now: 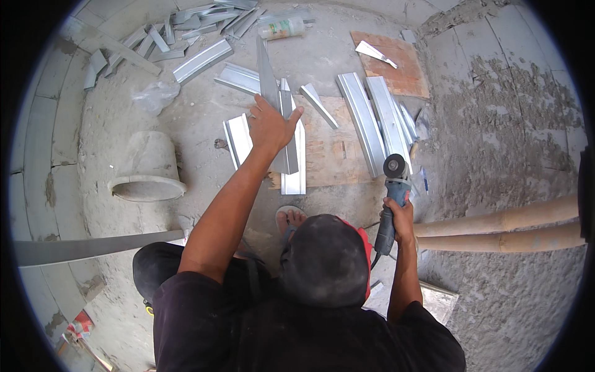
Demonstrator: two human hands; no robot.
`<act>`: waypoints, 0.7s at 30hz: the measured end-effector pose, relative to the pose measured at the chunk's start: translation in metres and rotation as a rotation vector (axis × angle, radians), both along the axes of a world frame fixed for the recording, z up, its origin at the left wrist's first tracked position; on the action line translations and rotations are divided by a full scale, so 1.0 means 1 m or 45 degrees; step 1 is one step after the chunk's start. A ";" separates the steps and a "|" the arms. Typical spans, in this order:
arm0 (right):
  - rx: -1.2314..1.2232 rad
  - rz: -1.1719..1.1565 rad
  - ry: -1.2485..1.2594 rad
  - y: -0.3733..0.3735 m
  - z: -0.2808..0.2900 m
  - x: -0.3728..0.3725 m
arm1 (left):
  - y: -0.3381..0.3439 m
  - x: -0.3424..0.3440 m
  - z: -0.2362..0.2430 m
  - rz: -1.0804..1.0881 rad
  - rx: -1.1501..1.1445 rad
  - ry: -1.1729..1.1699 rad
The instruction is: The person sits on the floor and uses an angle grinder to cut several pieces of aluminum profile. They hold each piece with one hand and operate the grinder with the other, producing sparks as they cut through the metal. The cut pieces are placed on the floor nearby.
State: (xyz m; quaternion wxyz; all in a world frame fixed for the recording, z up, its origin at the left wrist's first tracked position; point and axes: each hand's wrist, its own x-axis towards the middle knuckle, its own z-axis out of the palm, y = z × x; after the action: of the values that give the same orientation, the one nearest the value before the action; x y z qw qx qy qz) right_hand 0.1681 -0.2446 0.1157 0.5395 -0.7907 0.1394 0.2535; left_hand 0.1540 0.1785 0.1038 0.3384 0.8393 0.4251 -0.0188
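My left hand [273,127] is stretched forward, thumb and fingers spread around a long grey metal channel [267,74]. The channel points away from me, its near end above a pale metal profile [293,183]. Part of it is hidden under my hand. Off to the right, my right hand [401,214] grips a blue-grey angle grinder [385,226] by its body, with the disc end [394,165] pointing forward. That disc is close to the near end of two shiny metal profiles [361,124] and apart from the channel in my left hand.
A wooden board [334,152] lies under the metal pieces, with another board [406,68] farther right. Cut metal offcuts [201,60] are heaped at the far left. A bucket [147,167] lies tipped at left. Bamboo poles [496,229] stick in from the right. A plastic bottle [282,28] lies far off.
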 end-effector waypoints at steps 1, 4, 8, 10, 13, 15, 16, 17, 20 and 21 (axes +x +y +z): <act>0.019 0.001 0.018 -0.001 -0.004 0.002 | -0.017 -0.010 -0.006 0.005 0.046 0.056; 0.028 -0.007 0.028 0.004 -0.004 0.003 | -0.052 -0.042 -0.024 -0.134 0.340 -0.151; 0.035 -0.044 0.001 0.001 0.002 0.008 | -0.107 -0.057 -0.036 -0.447 0.181 -0.429; 0.011 -0.106 -0.003 0.002 0.013 0.011 | -0.129 -0.054 -0.036 -0.658 0.184 -0.385; -0.034 -0.166 -0.119 -0.007 0.034 0.011 | -0.163 -0.031 -0.043 -0.785 -0.252 -0.236; -0.006 -0.250 -0.087 -0.024 0.043 0.004 | -0.178 0.001 -0.060 -0.619 -0.636 -0.174; -0.023 -0.263 -0.094 -0.026 0.048 -0.002 | -0.185 0.017 -0.076 -0.441 -0.801 -0.182; -0.072 -0.260 -0.077 -0.027 0.055 -0.009 | -0.194 0.033 -0.090 -0.248 -0.815 -0.141; -0.122 -0.336 -0.116 -0.050 0.068 -0.033 | -0.222 0.087 -0.105 0.218 -0.965 -0.047; -0.127 -0.382 -0.136 -0.060 0.072 -0.042 | -0.230 0.100 -0.104 0.315 -1.067 -0.014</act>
State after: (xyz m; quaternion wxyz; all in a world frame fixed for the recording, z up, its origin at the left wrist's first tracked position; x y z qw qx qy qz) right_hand 0.1259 -0.3042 0.1875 0.5379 -0.7993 0.2392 0.1205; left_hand 0.2536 -0.0516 -0.0004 0.6516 0.5723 0.4764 -0.1445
